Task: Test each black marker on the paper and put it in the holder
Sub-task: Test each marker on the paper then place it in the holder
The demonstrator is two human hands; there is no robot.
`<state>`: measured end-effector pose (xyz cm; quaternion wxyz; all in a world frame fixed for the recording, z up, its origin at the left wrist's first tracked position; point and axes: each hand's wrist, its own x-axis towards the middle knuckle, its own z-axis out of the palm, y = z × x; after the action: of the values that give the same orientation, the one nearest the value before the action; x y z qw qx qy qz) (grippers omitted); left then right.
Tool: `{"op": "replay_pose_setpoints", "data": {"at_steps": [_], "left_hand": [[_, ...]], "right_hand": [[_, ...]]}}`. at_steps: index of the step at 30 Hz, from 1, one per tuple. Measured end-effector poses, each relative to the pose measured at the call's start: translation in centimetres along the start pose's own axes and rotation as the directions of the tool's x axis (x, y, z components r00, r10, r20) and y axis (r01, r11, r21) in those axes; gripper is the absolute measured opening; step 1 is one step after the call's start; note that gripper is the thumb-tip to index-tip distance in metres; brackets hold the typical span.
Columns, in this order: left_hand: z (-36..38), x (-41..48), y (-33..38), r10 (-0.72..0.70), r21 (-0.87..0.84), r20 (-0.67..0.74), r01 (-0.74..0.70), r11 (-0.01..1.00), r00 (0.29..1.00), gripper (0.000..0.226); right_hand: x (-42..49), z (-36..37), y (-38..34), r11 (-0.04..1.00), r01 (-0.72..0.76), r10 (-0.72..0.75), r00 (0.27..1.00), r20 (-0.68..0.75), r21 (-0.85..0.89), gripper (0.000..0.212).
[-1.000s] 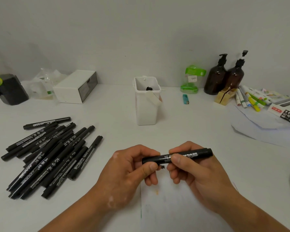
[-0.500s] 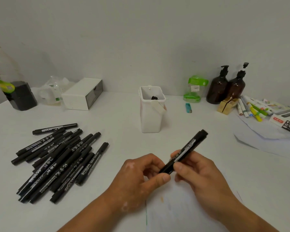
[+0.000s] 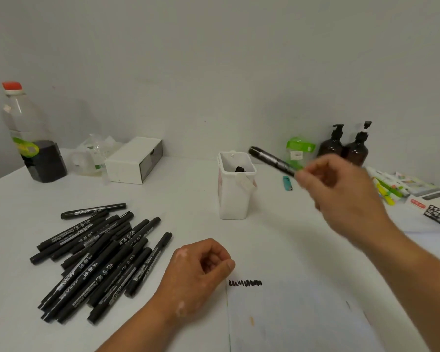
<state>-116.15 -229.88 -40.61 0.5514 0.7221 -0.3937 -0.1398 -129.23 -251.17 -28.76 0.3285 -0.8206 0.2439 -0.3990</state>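
My right hand [image 3: 341, 189] holds a capped black marker [image 3: 271, 160] in the air, its free end pointing left, just above and right of the white holder [image 3: 233, 199]. One black marker end shows inside the holder. My left hand [image 3: 201, 273] rests on the table with fingers curled and nothing in it, beside the top left corner of the white paper [image 3: 302, 321]. A black scribble [image 3: 245, 283] marks the paper's top edge. A pile of several black markers [image 3: 99, 255] lies to the left.
A white box [image 3: 135, 160], a bottle with dark liquid [image 3: 32, 141] and clear plastic stand at the back left. At the back right are two brown pump bottles [image 3: 346, 146], a green item, a teal lighter [image 3: 287, 183], coloured markers and packaging.
My right hand has lifted the marker from in front of me up and away to beside the holder. My left hand has let go and stayed low. The scribble is now uncovered.
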Motion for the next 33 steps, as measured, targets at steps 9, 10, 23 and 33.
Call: {"op": "replay_pose_setpoints", "data": {"at_steps": [9, 10, 23, 33], "left_hand": [[-0.6, 0.3, -0.1, -0.030, -0.041, -0.031, 0.029, 0.999, 0.999, 0.011], [-0.6, 0.3, -0.1, -0.029, -0.034, -0.031, 0.028, 0.999, 0.999, 0.010], [-0.6, 0.5, -0.3, 0.000, 0.045, -0.045, 0.002, 0.999, 0.999, 0.010], [-0.6, 0.3, -0.4, 0.041, 0.121, 0.067, -0.049, 0.991, 0.997, 0.008]], "right_hand": [[10.4, 4.7, -5.5, 0.915, 0.210, -0.191, 0.978, 0.090, -0.343, 0.022], [10.9, 5.6, -5.3, 0.896, 0.229, -0.200, 0.973, 0.115, -0.381, 0.023], [10.8, 12.7, -1.1, 0.782, 0.282, 0.000, 0.891, 0.453, -0.556, 0.022], [10.0, 11.5, -2.7, 0.714, 0.371, -0.116, 0.899, 0.422, -0.594, 0.025]]}}
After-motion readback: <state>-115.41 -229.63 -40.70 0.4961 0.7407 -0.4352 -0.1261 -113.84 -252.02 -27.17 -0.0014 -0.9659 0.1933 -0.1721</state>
